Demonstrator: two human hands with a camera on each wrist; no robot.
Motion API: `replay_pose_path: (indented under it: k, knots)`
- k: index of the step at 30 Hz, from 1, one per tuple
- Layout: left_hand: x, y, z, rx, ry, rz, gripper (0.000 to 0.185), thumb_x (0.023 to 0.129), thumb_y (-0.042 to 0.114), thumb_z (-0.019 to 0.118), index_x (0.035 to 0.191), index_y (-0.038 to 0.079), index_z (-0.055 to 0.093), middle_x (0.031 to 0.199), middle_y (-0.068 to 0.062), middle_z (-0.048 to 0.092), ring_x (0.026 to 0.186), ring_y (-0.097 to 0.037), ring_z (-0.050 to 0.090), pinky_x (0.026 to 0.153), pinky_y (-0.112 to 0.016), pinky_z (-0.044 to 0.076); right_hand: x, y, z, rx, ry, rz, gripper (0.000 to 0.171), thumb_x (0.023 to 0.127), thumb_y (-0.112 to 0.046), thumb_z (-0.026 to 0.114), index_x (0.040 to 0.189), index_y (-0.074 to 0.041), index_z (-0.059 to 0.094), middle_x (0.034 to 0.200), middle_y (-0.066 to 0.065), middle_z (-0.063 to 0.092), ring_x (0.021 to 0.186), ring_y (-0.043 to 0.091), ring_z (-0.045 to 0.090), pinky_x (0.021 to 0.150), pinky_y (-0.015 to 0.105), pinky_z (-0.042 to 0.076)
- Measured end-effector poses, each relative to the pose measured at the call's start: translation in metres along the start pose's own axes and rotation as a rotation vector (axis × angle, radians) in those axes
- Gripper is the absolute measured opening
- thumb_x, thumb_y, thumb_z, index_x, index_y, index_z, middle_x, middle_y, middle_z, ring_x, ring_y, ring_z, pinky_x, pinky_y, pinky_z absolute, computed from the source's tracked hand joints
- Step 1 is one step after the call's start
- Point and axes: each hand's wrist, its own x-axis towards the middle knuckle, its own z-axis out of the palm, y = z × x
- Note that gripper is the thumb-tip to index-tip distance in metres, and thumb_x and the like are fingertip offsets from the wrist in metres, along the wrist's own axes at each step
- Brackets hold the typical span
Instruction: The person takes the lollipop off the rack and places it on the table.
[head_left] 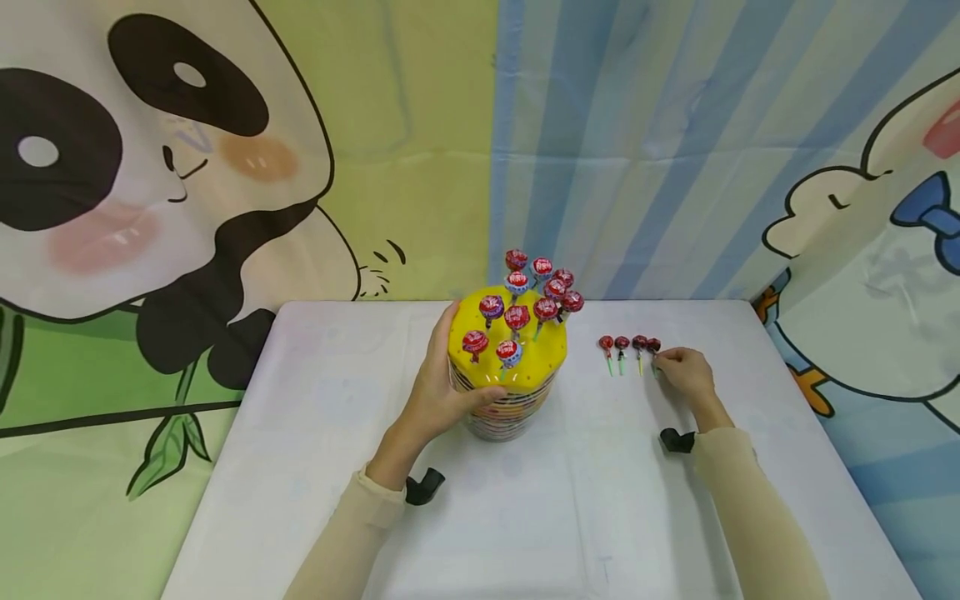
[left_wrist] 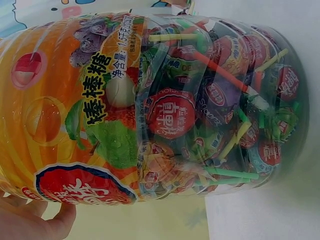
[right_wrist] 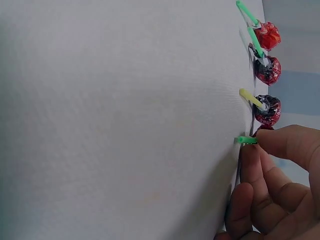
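My left hand (head_left: pixel 437 398) grips a clear ribbed plastic jar (head_left: pixel 501 421) round its upper side, thumb across the front. In the left wrist view the jar (left_wrist: pixel 107 142) has an orange fruit label and many wrapped lollipops inside. On its yellow lid (head_left: pixel 536 367) several red- and purple-wrapped lollipops (head_left: pixel 517 317) stand upright by their sticks. To the right, my right hand (head_left: pixel 686 373) pinches the green stick (right_wrist: pixel 248 140) of a dark red lollipop (head_left: pixel 654 343) at the tabletop; its head is mostly hidden by my fingers in the right wrist view.
Left of the pinched one, three more lollipops (head_left: pixel 622 343) lie in a row on the white table (head_left: pixel 322 433), sticks towards me. A panda-printed cloth (head_left: pixel 420 167) and a blue striped cloth (head_left: pixel 637 208) hang behind the table. Black wrist mounts (head_left: pixel 425 487) stick out beside both sleeves.
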Motion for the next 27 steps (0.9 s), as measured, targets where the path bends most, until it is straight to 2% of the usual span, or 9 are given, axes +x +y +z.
replay_pose_path:
  k: [5, 8, 11, 13, 19, 23, 27]
  knots:
    - [0.001, 0.006, 0.0, -0.018, -0.01, -0.017, 0.117, 0.075, 0.056, 0.083, 0.16, 0.03, 0.008, 0.159, 0.009, 0.025, 0.137, -0.013, 0.038, 0.111, -0.039, 0.038, -0.005, -0.001, 0.003, 0.044, 0.069, 0.019, 0.041, 0.099, -0.029, 0.06, 0.125, 0.002, 0.063, 0.118, 0.023, 0.062, 0.099, 0.032, 0.057, 0.076, 0.038, 0.048]
    - [0.0, 0.018, -0.001, -0.024, -0.014, -0.007, 0.117, 0.075, 0.055, 0.082, 0.161, 0.021, 0.009, 0.159, 0.005, 0.026, 0.136, -0.014, 0.039, 0.111, -0.039, 0.038, -0.013, -0.009, 0.005, 0.107, 0.124, 0.008, 0.042, 0.099, -0.03, 0.06, 0.129, -0.001, 0.062, 0.114, 0.02, 0.064, 0.095, 0.029, 0.059, 0.071, 0.033, 0.048]
    - [0.0, 0.031, -0.003, -0.023, -0.016, 0.006, 0.116, 0.077, 0.056, 0.081, 0.16, 0.016, 0.01, 0.158, 0.002, 0.027, 0.136, -0.013, 0.04, 0.111, -0.039, 0.038, -0.025, -0.025, 0.006, 0.179, 0.145, -0.045, 0.042, 0.1, -0.033, 0.061, 0.129, -0.003, 0.062, 0.112, 0.017, 0.064, 0.092, 0.025, 0.058, 0.067, 0.031, 0.047]
    - [0.0, 0.035, -0.004, -0.022, -0.014, 0.013, 0.115, 0.078, 0.056, 0.08, 0.16, 0.016, 0.011, 0.157, 0.002, 0.028, 0.135, -0.014, 0.041, 0.111, -0.04, 0.038, -0.034, -0.039, 0.006, 0.247, 0.141, -0.095, 0.041, 0.099, -0.033, 0.063, 0.128, -0.003, 0.063, 0.11, 0.017, 0.064, 0.087, 0.022, 0.056, 0.064, 0.03, 0.045]
    - [0.0, 0.04, -0.004, -0.025, -0.014, 0.022, 0.112, 0.079, 0.052, 0.081, 0.16, 0.016, 0.012, 0.156, -0.001, 0.029, 0.133, -0.013, 0.042, 0.109, -0.04, 0.04, -0.066, -0.087, 0.006, 0.505, 0.111, -0.32, 0.032, 0.097, -0.026, 0.069, 0.118, -0.002, 0.067, 0.105, 0.009, 0.068, 0.092, 0.014, 0.06, 0.075, 0.024, 0.048]
    - [0.0, 0.04, -0.004, -0.028, -0.016, 0.013, 0.112, 0.08, 0.05, 0.081, 0.16, 0.016, 0.011, 0.157, 0.001, 0.029, 0.133, -0.013, 0.042, 0.109, -0.039, 0.04, -0.088, -0.116, 0.005, 0.679, 0.019, -0.491, 0.029, 0.097, -0.018, 0.069, 0.118, 0.002, 0.067, 0.108, 0.008, 0.068, 0.098, 0.018, 0.064, 0.083, 0.021, 0.052]
    - [0.0, 0.039, -0.003, -0.034, -0.016, 0.014, 0.112, 0.08, 0.05, 0.082, 0.16, 0.016, 0.011, 0.156, 0.001, 0.029, 0.132, -0.015, 0.043, 0.109, -0.04, 0.041, -0.109, -0.143, 0.004, 0.746, -0.053, -0.615, 0.024, 0.097, -0.01, 0.067, 0.118, 0.003, 0.067, 0.111, 0.012, 0.067, 0.102, 0.025, 0.063, 0.086, 0.023, 0.053]
